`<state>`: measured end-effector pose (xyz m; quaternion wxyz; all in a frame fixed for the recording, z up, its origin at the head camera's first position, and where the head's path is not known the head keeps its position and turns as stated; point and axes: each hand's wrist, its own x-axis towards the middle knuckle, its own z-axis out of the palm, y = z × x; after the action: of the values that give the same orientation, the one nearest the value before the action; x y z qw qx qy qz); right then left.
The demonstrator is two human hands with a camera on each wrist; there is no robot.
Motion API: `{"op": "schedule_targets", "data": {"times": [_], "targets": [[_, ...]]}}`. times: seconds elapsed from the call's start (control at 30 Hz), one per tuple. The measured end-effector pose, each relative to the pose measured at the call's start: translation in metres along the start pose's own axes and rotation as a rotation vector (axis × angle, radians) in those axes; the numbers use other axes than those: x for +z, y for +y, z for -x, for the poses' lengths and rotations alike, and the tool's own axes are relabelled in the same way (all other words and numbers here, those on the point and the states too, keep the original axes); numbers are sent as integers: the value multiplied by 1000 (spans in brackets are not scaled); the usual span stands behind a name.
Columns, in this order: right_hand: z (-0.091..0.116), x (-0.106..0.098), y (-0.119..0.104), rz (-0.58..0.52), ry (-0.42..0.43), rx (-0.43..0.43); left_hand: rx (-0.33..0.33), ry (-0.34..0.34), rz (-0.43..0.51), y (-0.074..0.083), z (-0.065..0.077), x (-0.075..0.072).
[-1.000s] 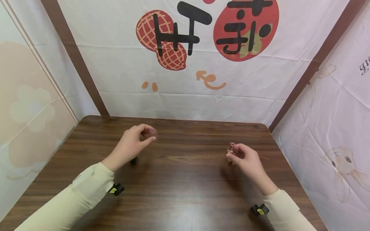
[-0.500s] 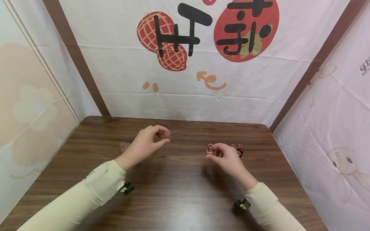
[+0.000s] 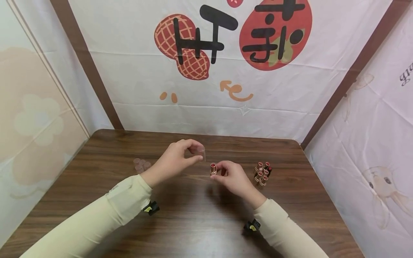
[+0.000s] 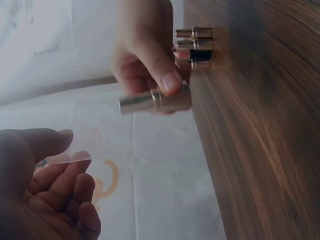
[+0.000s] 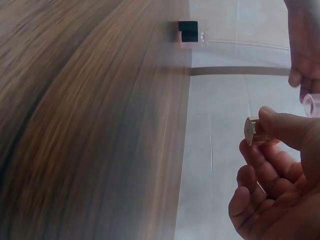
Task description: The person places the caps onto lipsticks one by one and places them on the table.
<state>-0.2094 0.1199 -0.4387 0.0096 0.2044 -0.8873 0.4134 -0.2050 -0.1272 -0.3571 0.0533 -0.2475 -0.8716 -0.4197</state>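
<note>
My left hand (image 3: 176, 157) pinches a clear cap (image 4: 80, 145) between thumb and fingers, above the middle of the table. Just to its right, my right hand (image 3: 235, 176) holds a gold lipstick tube (image 3: 213, 169) upright by its lower part, and red shows at its top. The cap is slightly higher than the tube, with a small gap between them. In the left wrist view the lipstick tube (image 4: 145, 102) appears sideways, with the thumb on its base. The right wrist view shows the gold base (image 5: 250, 131) at the fingertips.
Several gold lipstick tubes (image 3: 260, 175) stand in a cluster on the right of the brown wooden table (image 3: 200, 222). Several clear caps (image 3: 139, 167) stand at the left, behind the left forearm. In the right wrist view a black block (image 5: 189, 31) sits beside them. Printed cloth (image 3: 206, 118) surrounds the table.
My right hand has carried the lipstick tube left, away from the cluster. My left hand has moved right with the cap, so the two are now close together. Both clusters have come into view.
</note>
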Motion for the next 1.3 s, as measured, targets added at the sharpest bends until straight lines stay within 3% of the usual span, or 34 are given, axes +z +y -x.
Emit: {"op": "schedule_targets", "data": {"times": [0.43, 0.67, 1.3], "targets": [[-8, 14, -14, -28, -28, -28, 17, -39, 17, 4, -1, 7], [-8, 16, -19, -24, -30, -35, 48, -38, -35, 3, 0, 9], [-9, 8, -32, -69, -28, -28, 103, -80, -86, -3, 1, 13]]}}
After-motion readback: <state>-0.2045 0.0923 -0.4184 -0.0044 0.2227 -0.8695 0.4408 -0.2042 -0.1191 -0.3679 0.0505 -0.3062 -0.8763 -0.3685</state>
